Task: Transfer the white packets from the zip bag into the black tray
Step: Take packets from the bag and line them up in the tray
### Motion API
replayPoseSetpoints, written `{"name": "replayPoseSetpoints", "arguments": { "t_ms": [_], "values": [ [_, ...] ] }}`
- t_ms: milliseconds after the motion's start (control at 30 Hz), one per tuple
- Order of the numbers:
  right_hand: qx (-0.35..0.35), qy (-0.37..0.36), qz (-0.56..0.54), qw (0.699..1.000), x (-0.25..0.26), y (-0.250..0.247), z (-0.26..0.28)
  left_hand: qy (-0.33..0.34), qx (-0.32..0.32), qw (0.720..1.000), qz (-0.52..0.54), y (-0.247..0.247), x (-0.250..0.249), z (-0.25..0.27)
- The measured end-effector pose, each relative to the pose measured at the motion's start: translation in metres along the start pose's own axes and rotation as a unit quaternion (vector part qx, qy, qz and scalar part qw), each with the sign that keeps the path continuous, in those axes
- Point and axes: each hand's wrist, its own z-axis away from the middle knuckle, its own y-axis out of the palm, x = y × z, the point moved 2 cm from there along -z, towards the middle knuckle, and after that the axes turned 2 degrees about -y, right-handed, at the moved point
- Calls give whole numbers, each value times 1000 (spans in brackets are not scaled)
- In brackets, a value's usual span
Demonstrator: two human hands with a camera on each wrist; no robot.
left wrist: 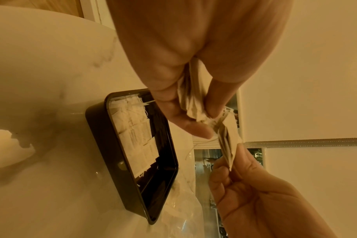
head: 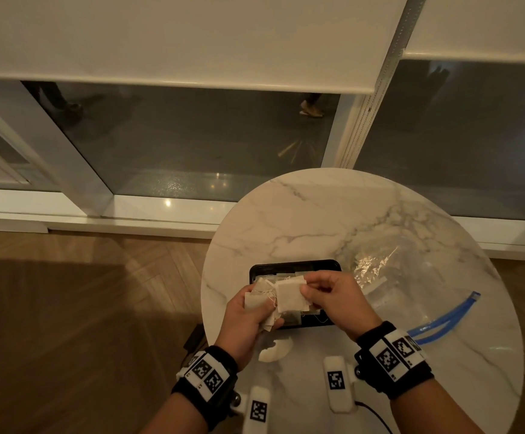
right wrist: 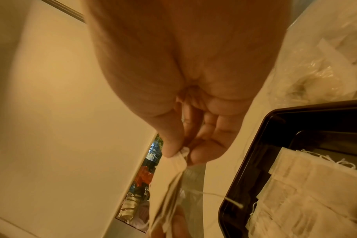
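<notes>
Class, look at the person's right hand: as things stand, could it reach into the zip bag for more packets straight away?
Probably not straight away. The right hand is pinching a packet from the bunch the left hand holds above the tray. The zip bag lies just beside it with nothing between.

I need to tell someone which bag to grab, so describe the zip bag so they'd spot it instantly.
On the round marble table, look right of the black tray. The zip bag lies flat there, clear and crinkled, and its blue zip strip sets it apart.
</notes>
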Motion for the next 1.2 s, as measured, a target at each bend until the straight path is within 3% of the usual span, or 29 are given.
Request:
{"name": "replayPoseSetpoints", "arguments": {
  "t_ms": [400,600,700,967,1067,1200],
  "values": [
    [7,-77,95,992,1,10,0,3,36,999,-3,8,-4,4],
    [58,-71,109,990,-1,17,1,8,48,998,-36,9,-4,4],
    [39,-73,98,992,-5,17,0,9,40,998,-43,9,-3,2],
    [-33,6,-33,999,-22,-7,-6,1,-21,999,-43,-3,3,-4],
    [4,41,-14,999,-29,4,-9,2,-10,999,-53,0,5,-5],
    [65,65,-84,992,-28,15,-5,17,-8,999,-50,6,4,-6]
  ]
}}
